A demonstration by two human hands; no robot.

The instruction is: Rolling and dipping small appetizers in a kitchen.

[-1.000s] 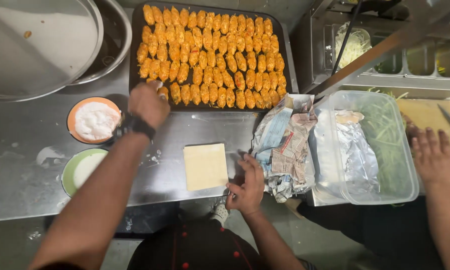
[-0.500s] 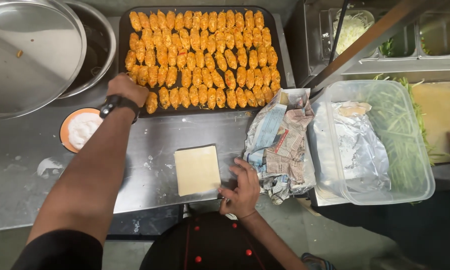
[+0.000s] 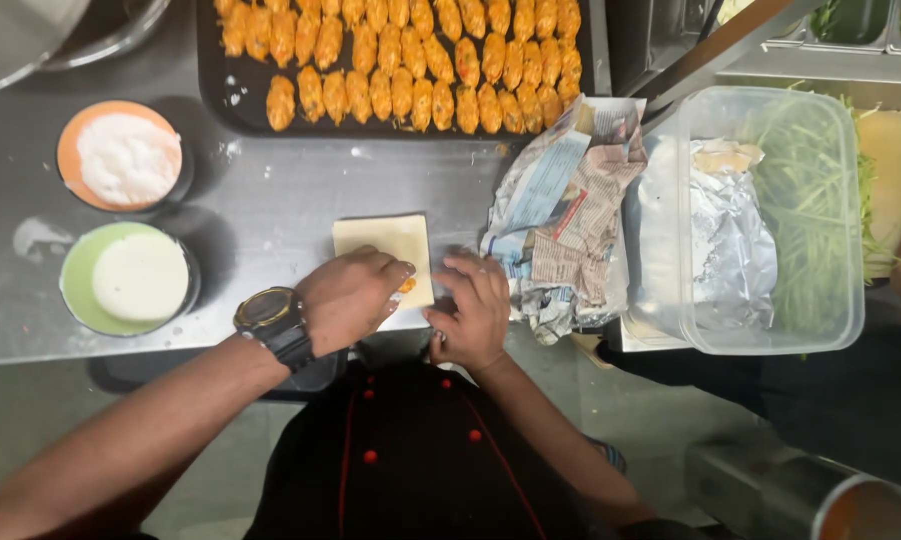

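in the head view, a pale square pastry sheet (image 3: 385, 250) lies flat on the steel desk (image 3: 270, 200), just in front of the person and still unfolded. the left hand (image 3: 350, 297), with a watch at the wrist, rests on the sheet's lower edge, fingers curled down over a small orange piece of filling (image 3: 407, 285) that peeks out at the fingertips; it looks pinched there, though how tightly i cannot tell. the right hand (image 3: 473, 310) lies just beside the sheet's right edge, fingers bent and loosely spread, holding nothing that shows. judging by this, the wrap in hand is only at its start: the filling is just reaching the sheet, with no fold made. behind it, the black tray (image 3: 210, 95) already carries rows of orange pieces (image 3: 410, 50). at the left stand an orange bowl of white powder (image 3: 125, 157) and a green bowl of white paste (image 3: 135, 277); crumpled newspaper (image 3: 565, 225) and a clear tub (image 3: 760, 215) with foil and green shreds sit at the right.
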